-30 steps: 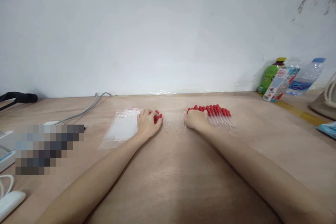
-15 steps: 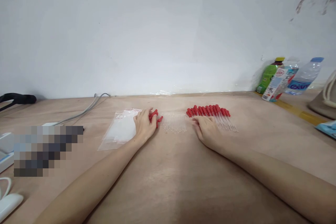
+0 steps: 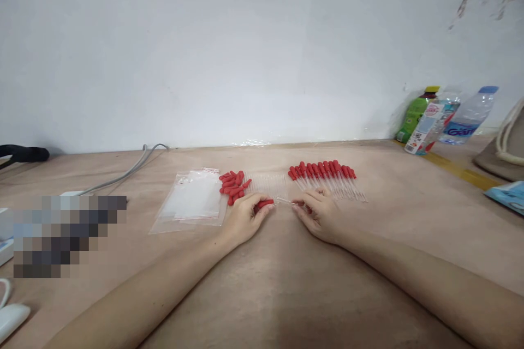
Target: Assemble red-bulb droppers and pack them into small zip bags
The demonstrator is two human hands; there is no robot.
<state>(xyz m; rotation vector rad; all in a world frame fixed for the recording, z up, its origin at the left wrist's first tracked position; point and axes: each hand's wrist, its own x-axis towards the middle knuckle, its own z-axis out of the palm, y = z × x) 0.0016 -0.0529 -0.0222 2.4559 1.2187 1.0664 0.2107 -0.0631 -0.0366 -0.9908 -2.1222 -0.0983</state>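
My left hand (image 3: 249,217) pinches a red rubber dropper bulb (image 3: 265,204) between thumb and fingers. Facing it, my right hand (image 3: 319,212) grips a clear glass dropper tube (image 3: 285,200), its bare end pointing left toward the bulb, a small gap apart. Behind my left hand lies a pile of loose red bulbs (image 3: 233,181). A row of bare clear tubes (image 3: 266,182) lies between the pile and my right hand. Beyond my right hand sits a row of droppers (image 3: 323,170) with red bulbs on their tubes.
Clear zip bags (image 3: 196,196) lie flat left of the bulbs. A grey cable (image 3: 126,174) runs along the left. At the back right stand a green bottle (image 3: 414,117) and clear bottles (image 3: 470,120), near a blue packet (image 3: 507,196). The wall (image 3: 262,54) closes off the back.
My left hand has come away from the pile, moving right and nearer with a red bulb. My right hand has drawn slightly nearer, bringing a tube away from the row.
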